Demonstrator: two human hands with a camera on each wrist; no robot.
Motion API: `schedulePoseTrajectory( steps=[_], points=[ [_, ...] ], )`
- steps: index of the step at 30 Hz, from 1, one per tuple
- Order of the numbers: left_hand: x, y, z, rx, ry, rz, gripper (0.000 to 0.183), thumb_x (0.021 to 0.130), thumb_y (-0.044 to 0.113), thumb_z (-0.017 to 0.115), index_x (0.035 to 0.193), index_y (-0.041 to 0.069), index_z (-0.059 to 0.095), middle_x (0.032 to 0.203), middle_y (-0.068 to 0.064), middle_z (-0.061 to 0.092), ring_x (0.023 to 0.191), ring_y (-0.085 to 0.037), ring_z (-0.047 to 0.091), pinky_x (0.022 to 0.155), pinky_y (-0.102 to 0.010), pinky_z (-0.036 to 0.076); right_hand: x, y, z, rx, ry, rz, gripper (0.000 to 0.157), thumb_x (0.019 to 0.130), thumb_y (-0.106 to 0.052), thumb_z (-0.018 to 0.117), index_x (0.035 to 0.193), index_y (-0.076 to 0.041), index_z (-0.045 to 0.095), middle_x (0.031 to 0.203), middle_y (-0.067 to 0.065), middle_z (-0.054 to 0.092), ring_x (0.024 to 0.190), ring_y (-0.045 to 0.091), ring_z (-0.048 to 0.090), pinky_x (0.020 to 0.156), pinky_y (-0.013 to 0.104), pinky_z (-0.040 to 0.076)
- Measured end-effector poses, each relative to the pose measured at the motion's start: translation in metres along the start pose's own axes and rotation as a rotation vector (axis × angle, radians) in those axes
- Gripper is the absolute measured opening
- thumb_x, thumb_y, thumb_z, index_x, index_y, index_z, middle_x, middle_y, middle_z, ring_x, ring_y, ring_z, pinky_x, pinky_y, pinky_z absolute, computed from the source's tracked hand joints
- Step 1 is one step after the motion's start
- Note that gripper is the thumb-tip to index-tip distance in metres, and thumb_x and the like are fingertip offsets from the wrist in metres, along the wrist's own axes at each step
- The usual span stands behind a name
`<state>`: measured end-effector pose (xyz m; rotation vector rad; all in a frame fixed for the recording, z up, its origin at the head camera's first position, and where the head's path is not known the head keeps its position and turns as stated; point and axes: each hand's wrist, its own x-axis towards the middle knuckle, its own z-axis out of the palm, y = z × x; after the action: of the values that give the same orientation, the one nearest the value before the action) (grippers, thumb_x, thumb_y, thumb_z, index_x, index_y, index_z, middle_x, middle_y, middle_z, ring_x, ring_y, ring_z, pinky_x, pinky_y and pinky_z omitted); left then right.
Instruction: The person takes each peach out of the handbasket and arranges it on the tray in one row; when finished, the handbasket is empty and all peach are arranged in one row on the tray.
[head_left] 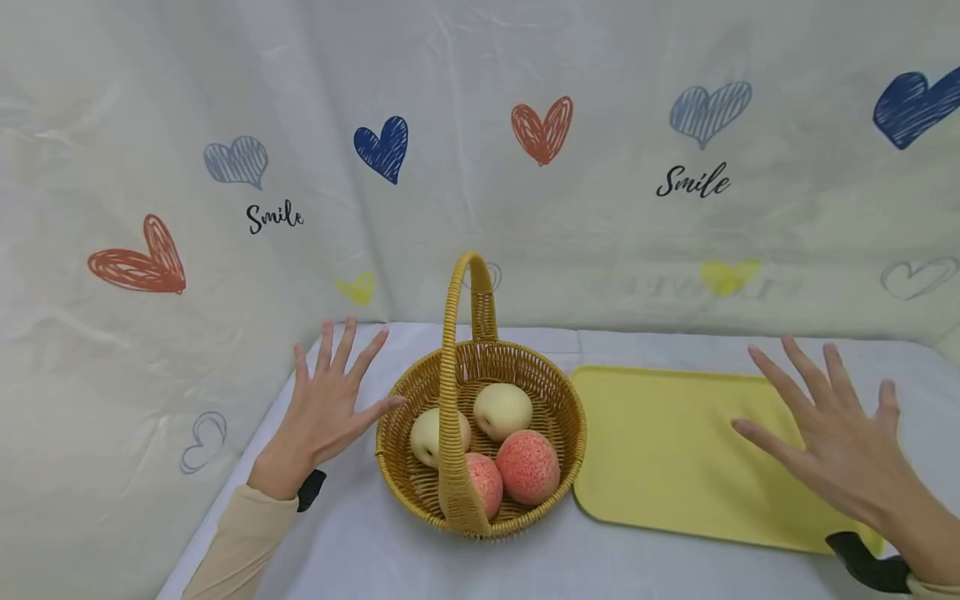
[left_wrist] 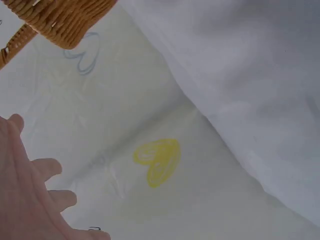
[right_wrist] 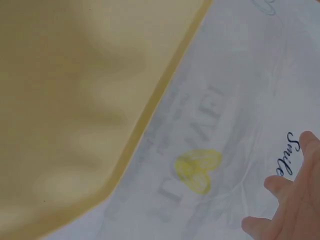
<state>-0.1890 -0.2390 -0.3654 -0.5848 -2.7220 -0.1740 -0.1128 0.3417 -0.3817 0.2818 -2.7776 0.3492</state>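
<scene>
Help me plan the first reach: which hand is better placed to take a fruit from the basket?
Probably the left hand: empty and spread open close beside the basket of fruit. The right hand, also empty, hovers over the yellow tray, farther from the basket.

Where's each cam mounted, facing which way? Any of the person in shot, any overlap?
Head: worn on the head, looking forward and down at the basket, tray and heart-printed curtain; shows left hand, right hand and parts of both sleeves.
Left wrist: on that wrist, looking toward the curtain, part of the basket top left; left fingers lower left.
Right wrist: on that wrist, looking across the tray toward the curtain; right fingers lower right.
Shared: head and left wrist, basket; head and right wrist, tray.
</scene>
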Motion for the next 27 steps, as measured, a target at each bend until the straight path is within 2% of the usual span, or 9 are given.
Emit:
schedulePoseTrajectory(
  steps=[4, 6, 8, 10, 13, 16, 21, 24, 27],
  points=[
    [0.0, 0.004, 0.001, -0.127, -0.035, -0.012, 0.086, 0.097, 0.062, 0.061, 0.167, 0.023, 0.029, 0.173, -0.02, 0.016, 0.158, -0.045, 0.01, 0.116, -0.076, 0.013, 0.005, -0.01, 0.0, 0.043, 0.01, -0.069, 0.092, 0.096, -0.047, 0.069, 0.17, -0.031, 0.015, 0.176, 0.007, 0.003, 0.159, 0.037, -0.013, 0.106, 0.077, -0.024],
    [-0.001, 0.007, 0.001, -0.241, -0.077, -0.032, 0.084, 0.099, 0.057, 0.063, 0.166, 0.018, 0.031, 0.172, -0.019, 0.019, 0.157, -0.044, 0.017, 0.116, -0.073, 0.022, 0.01, -0.019, -0.001, 0.075, 0.02, -0.105, 0.09, 0.095, -0.044, 0.071, 0.169, -0.031, 0.021, 0.176, 0.009, 0.01, 0.16, 0.037, -0.008, 0.109, 0.077, -0.021],
    [-0.001, 0.009, 0.002, -0.402, -0.141, -0.058, 0.083, 0.101, 0.052, 0.063, 0.166, 0.014, 0.028, 0.171, -0.018, 0.022, 0.156, -0.042, 0.021, 0.116, -0.068, 0.028, 0.016, -0.03, -0.002, 0.112, 0.033, -0.15, 0.088, 0.093, -0.041, 0.074, 0.167, -0.031, 0.027, 0.173, 0.013, 0.019, 0.16, 0.039, 0.001, 0.112, 0.077, -0.015],
    [0.0, 0.012, 0.004, -0.553, -0.213, -0.083, 0.083, 0.103, 0.049, 0.062, 0.167, 0.013, 0.024, 0.17, -0.017, 0.023, 0.154, -0.04, 0.027, 0.114, -0.064, 0.034, 0.023, -0.043, -0.004, 0.146, 0.054, -0.208, 0.086, 0.09, -0.039, 0.078, 0.164, -0.029, 0.034, 0.168, 0.015, 0.03, 0.158, 0.044, 0.014, 0.114, 0.078, -0.002],
    [0.002, 0.015, 0.009, -0.717, -0.302, -0.112, 0.083, 0.104, 0.049, 0.06, 0.168, 0.016, 0.019, 0.168, -0.014, 0.025, 0.148, -0.038, 0.036, 0.112, -0.058, 0.039, 0.036, -0.067, -0.007, 0.172, 0.085, -0.317, 0.084, 0.086, -0.038, 0.083, 0.159, -0.026, 0.044, 0.158, 0.017, 0.042, 0.145, 0.048, 0.036, 0.105, 0.077, 0.022],
    [0.0, 0.014, 0.013, -0.785, -0.361, -0.112, 0.082, 0.106, 0.048, 0.057, 0.168, 0.017, 0.015, 0.17, -0.011, 0.023, 0.151, -0.034, 0.034, 0.115, -0.058, 0.035, 0.049, -0.091, -0.01, 0.19, 0.086, -0.427, 0.08, 0.082, -0.035, 0.088, 0.152, -0.023, 0.052, 0.15, 0.013, 0.049, 0.132, 0.041, 0.048, 0.094, 0.068, 0.036],
    [-0.005, 0.012, 0.02, -0.856, -0.411, -0.079, 0.077, 0.111, 0.036, 0.049, 0.168, 0.009, 0.005, 0.174, -0.011, 0.009, 0.16, -0.031, 0.007, 0.124, -0.06, 0.014, 0.07, -0.128, -0.013, 0.239, -0.047, -0.582, 0.069, 0.088, -0.032, 0.085, 0.149, -0.024, 0.054, 0.148, 0.004, 0.052, 0.132, 0.029, 0.052, 0.098, 0.059, 0.046],
    [-0.005, 0.012, 0.024, -0.876, -0.435, -0.08, 0.079, 0.111, 0.032, 0.049, 0.168, 0.009, -0.001, 0.175, -0.01, 0.002, 0.16, -0.031, 0.003, 0.124, -0.06, 0.013, 0.082, -0.145, -0.011, 0.256, -0.142, -0.656, 0.065, 0.091, -0.035, 0.082, 0.148, -0.023, 0.055, 0.146, 0.001, 0.053, 0.131, 0.025, 0.054, 0.099, 0.055, 0.049],
    [-0.003, 0.013, 0.029, -0.873, -0.453, -0.068, 0.08, 0.111, 0.028, 0.049, 0.168, 0.012, -0.005, 0.175, -0.009, -0.002, 0.16, -0.029, 0.001, 0.124, -0.058, 0.013, 0.091, -0.158, -0.01, 0.271, -0.23, -0.691, 0.061, 0.09, -0.036, 0.083, 0.144, -0.02, 0.058, 0.141, -0.002, 0.056, 0.128, 0.022, 0.056, 0.1, 0.05, 0.051]
  ],
)
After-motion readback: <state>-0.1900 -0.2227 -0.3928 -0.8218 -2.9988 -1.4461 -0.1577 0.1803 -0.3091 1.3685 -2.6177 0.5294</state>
